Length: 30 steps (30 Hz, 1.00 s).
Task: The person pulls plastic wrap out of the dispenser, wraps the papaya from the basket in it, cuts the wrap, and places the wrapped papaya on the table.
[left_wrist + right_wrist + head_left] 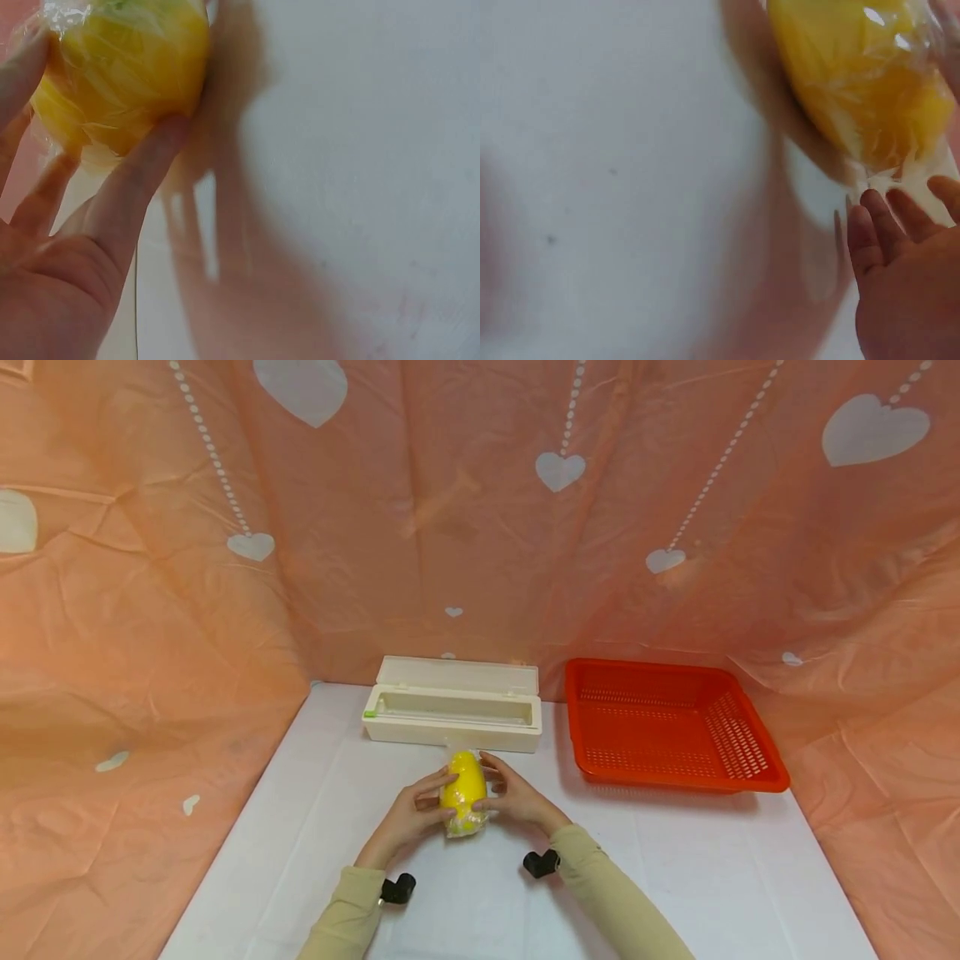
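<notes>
A yellow, oblong fruit with a greenish end is wrapped in clear plastic film, creased and shiny at its lower end. My left hand grips it from the left, thumb and fingers spread round its side; the left wrist view shows the thumb pressed against the wrapped fruit. From the right, my right hand holds it between thumb and fingers in the head view. In the right wrist view, fingertips of the right hand are right at the loose film below the fruit.
Behind the hands stands a long cream film dispenser box, its lid raised and a green piece at its left end. A red plastic basket sits at the back right of the white table. An orange curtain with hearts hangs behind.
</notes>
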Tool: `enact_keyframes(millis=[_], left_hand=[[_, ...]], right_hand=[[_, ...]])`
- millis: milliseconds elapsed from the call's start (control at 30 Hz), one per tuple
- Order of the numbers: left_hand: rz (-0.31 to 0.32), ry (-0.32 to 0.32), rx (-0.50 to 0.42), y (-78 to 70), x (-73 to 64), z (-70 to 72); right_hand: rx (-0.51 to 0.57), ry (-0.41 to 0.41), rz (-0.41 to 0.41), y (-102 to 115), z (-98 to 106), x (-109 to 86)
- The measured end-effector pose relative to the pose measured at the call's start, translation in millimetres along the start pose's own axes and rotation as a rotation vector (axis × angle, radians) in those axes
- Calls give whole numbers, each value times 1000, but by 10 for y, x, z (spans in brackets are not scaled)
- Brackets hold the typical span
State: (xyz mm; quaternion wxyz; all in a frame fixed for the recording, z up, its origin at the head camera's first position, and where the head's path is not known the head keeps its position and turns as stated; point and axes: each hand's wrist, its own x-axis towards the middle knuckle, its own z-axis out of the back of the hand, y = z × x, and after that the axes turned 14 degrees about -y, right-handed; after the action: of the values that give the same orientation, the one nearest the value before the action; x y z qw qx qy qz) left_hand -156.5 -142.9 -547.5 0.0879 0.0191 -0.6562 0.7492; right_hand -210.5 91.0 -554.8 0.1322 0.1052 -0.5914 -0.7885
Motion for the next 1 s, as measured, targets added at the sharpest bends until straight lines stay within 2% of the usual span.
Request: enact_keyframes(millis=[67, 167, 433, 533, 667, 833, 1000], left_hand=[[47, 18, -21, -10, 5, 13], [64, 46, -22, -25, 18, 36], [48, 93, -41, -39, 51, 70], [45, 96, -43, -32, 58, 65], [57, 92, -46, -17, 58, 60], [128, 76, -76, 8, 62, 60], [155, 62, -92, -6, 37, 53]], right_hand=[[8, 16, -32, -8, -5, 1], [0, 17, -57, -11, -17, 3], [-11, 9, -98, -43, -34, 36], [-6, 13, -76, -56, -14, 52], [54, 45, -36, -69, 29, 69], [85, 61, -8, -101, 54, 89], [76, 44, -19, -113, 49, 89]])
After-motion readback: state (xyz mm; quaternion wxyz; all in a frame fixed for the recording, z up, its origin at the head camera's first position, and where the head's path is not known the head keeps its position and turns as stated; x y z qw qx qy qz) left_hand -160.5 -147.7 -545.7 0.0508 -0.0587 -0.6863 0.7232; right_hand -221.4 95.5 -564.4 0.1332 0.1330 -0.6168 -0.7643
